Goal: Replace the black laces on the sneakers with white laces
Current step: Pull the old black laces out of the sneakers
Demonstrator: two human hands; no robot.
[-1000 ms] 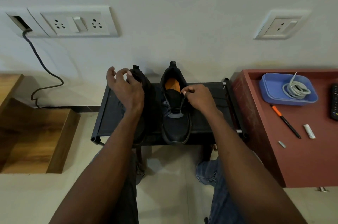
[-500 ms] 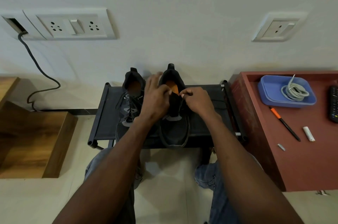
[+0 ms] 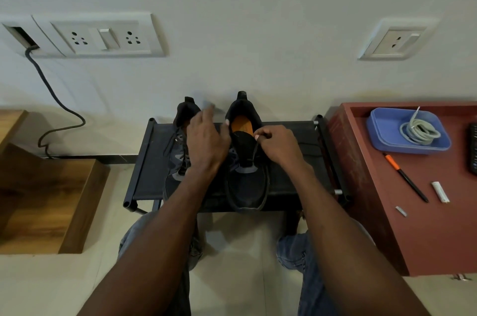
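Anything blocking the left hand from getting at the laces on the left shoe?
Nothing visible. The left hand hovers between both shoes, right beside the left shoe, whose black laces lie exposed.

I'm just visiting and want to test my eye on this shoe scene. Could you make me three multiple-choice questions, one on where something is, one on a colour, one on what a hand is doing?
1. Where does the coiled cable lie?
A. in the blue tray
B. on the floor
C. inside a shoe

2. What colour is the insole of the right shoe?
A. green
B. orange
C. white

3. What is the right hand doing?
A. resting flat on the red table
B. holding the pen
C. pinching a black lace

Answers:
1 A: the coiled cable sits in the blue tray on the red table.
2 B: the right shoe shows an orange insole.
3 C: the right hand pinches the black lace above the shoe.
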